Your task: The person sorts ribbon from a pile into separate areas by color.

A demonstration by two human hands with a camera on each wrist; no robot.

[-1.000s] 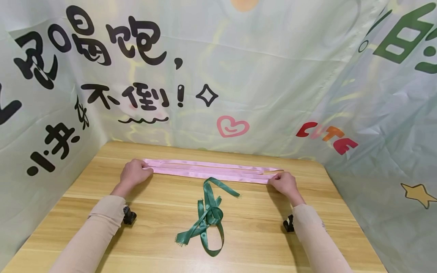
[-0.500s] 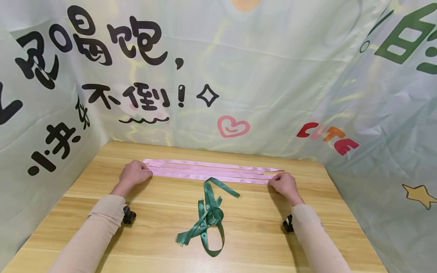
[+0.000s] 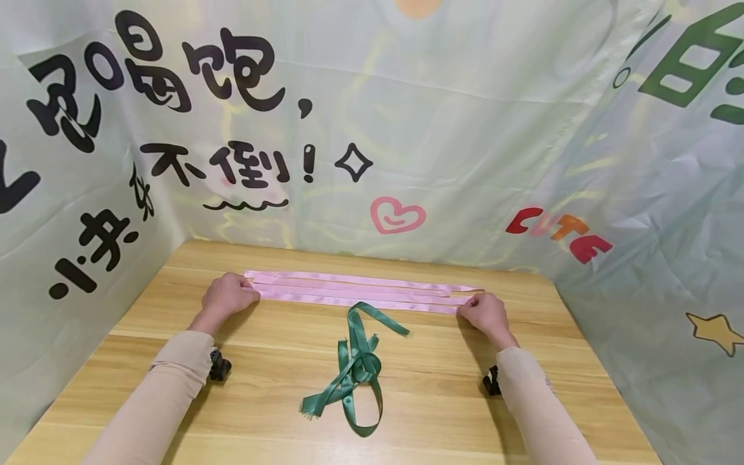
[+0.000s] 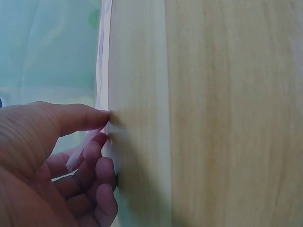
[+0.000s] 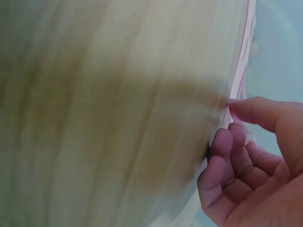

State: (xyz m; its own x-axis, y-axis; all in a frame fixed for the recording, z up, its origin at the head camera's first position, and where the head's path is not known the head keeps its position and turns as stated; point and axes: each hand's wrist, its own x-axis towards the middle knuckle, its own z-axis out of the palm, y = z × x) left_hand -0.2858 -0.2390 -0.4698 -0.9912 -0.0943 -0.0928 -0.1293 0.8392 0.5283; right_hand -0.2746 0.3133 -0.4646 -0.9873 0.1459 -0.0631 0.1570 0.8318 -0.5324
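Observation:
Several pink satin ribbon strips lie side by side across the far part of the table. At the left end of the nearest pink ribbon (image 3: 325,299), my left hand (image 3: 228,298) pinches it between thumb and fingers. A short frayed pink tail (image 4: 75,158) sticks out past those fingers in the left wrist view. My right hand (image 3: 487,314) pinches the same strip's right end, thumb (image 5: 255,112) against the fingers, close over the table. Between the hands the strip runs straight and flat. In front of it lies a tangled green ribbon (image 3: 367,366), its upper bend right at the pink strip's edge.
The wood-grain table (image 3: 267,400) backs onto a printed fabric curtain (image 3: 476,142), which also hangs along the left and right sides. Black wrist cameras sit at the left cuff (image 3: 219,367) and the right cuff (image 3: 491,381).

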